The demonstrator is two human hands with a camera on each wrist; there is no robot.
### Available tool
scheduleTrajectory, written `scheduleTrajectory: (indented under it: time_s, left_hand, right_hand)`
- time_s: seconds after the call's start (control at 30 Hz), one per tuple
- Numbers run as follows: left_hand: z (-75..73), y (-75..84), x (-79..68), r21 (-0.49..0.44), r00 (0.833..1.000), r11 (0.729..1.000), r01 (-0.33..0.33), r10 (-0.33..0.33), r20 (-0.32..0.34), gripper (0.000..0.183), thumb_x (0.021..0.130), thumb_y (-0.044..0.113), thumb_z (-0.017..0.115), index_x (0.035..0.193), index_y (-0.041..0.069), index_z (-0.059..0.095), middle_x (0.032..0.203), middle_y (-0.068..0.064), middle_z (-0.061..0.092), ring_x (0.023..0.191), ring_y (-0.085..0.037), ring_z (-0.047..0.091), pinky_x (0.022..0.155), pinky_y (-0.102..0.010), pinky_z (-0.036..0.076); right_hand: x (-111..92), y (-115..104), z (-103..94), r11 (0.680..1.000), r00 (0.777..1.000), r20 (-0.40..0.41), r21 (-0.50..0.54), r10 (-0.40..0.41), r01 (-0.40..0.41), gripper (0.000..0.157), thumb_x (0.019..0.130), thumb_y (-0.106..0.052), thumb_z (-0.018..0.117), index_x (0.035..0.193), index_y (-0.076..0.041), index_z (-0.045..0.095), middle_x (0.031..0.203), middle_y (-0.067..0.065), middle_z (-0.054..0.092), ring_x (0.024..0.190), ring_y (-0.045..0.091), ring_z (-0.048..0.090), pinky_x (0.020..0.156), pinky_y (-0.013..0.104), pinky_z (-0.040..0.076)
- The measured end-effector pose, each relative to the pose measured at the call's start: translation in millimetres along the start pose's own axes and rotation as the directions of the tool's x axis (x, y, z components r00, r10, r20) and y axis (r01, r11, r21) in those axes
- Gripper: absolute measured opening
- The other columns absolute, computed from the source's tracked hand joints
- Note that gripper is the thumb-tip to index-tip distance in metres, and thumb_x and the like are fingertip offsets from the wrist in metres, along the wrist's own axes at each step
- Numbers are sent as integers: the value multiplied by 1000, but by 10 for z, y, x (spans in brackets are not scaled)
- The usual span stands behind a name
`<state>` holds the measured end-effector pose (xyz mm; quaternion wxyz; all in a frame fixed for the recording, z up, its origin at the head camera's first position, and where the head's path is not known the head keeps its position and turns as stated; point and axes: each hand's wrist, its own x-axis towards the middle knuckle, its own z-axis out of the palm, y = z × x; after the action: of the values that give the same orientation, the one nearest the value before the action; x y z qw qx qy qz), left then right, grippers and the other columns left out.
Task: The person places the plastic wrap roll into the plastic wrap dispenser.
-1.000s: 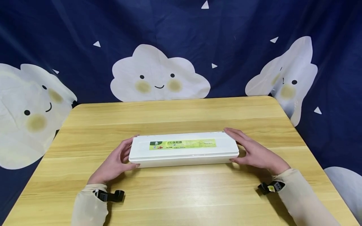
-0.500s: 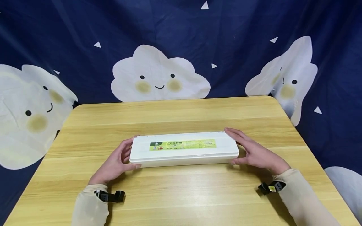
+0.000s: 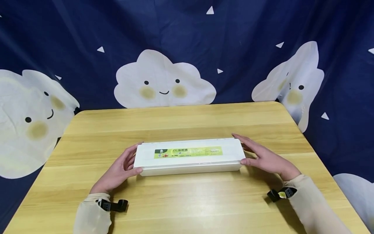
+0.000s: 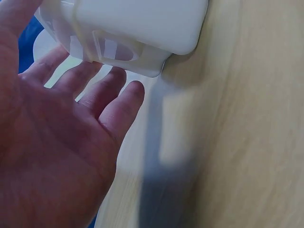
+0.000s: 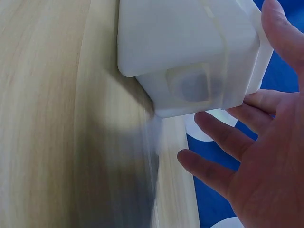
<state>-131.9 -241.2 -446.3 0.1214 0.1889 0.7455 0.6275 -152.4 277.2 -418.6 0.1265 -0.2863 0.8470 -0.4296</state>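
Note:
A long white cling film box (image 3: 190, 165) lies on the wooden table with its lid down and a green-yellow label on top. At its left end my left hand (image 3: 119, 169) holds the corners, thumb at the front and fingers toward the back. My right hand (image 3: 264, 159) spans the other end, thumb on the front corner near the lid edge, fingers behind. In the left wrist view the box's end wall (image 4: 118, 45) shows a recessed window, with the fingers bent beside it. The right wrist view shows the opposite end wall (image 5: 190, 85), the lower fingers spread apart from it.
The wooden table (image 3: 187, 204) has rounded far corners. Behind it hangs a dark blue curtain (image 3: 239, 29) printed with white clouds and triangles. Each wrist carries a black strap with a small camera, the left camera (image 3: 118, 205) and the right camera (image 3: 274, 195).
My right thumb has shifted upward from the box's lower front side to the lid edge at the corner. The whole view has tilted slightly; the box stays nearly where it was.

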Motion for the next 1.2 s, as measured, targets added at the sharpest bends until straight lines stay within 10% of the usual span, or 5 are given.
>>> scheduleTrajectory:
  time_s: [0.37, 1.2]
  left_hand:
    - [22, 19, 3, -9, 1000, 1000, 20, -20, -16, 84, 87, -2, 73, 155, 16, 27, 159, -10, 25, 141, -19, 31, 107, -22, 36]
    - [34, 85, 0, 57, 999, 998, 26, -24, -43, 85, 87, 2, 74, 155, 12, 26, 160, -12, 21, 146, -22, 19, 111, -17, 25]
  right_hand:
    - [22, 14, 10, 1000, 1000, -21, -15, -4, 3, 86, 89, -23, 75, 157, -17, 23, 156, 12, 29, 133, 29, 41, 109, 41, 37]
    - [22, -11, -52, 999, 999, -35, -21, 40, -41, 86, 83, -29, 81, 154, -20, 33, 153, 3, 35, 135, 30, 37, 108, 56, 33]
